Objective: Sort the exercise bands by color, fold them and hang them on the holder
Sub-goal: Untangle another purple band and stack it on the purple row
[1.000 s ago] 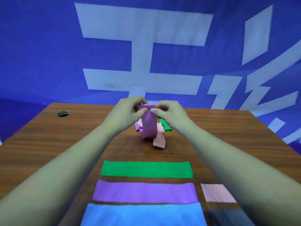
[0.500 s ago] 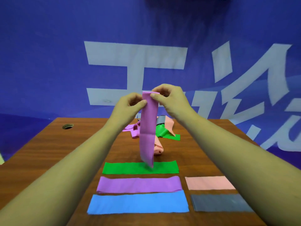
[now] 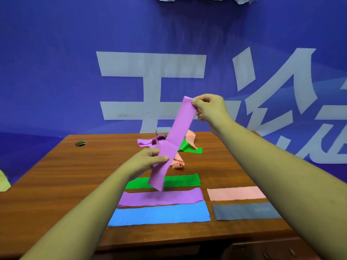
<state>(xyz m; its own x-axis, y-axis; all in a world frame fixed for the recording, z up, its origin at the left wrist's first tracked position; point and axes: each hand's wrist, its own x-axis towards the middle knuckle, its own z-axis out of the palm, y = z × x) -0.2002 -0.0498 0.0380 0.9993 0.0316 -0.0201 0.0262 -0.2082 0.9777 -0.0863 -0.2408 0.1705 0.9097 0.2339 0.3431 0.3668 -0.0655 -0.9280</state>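
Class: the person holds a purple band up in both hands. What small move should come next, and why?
Probably lower the held band onto the flat purple band below: right hand pinches its top, left hand its middle, and colours match.

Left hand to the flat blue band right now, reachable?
Likely yes, but it's busy: the left hand pinches the raised purple band. The blue band lies flat and uncovered beside that forearm.

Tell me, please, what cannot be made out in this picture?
The holder: nowhere in the head view.
The far pile: partly hidden behind the held purple band; band count unclear.
The grey band: print too blurred to read.
The yellow thing: cut off by the left edge.
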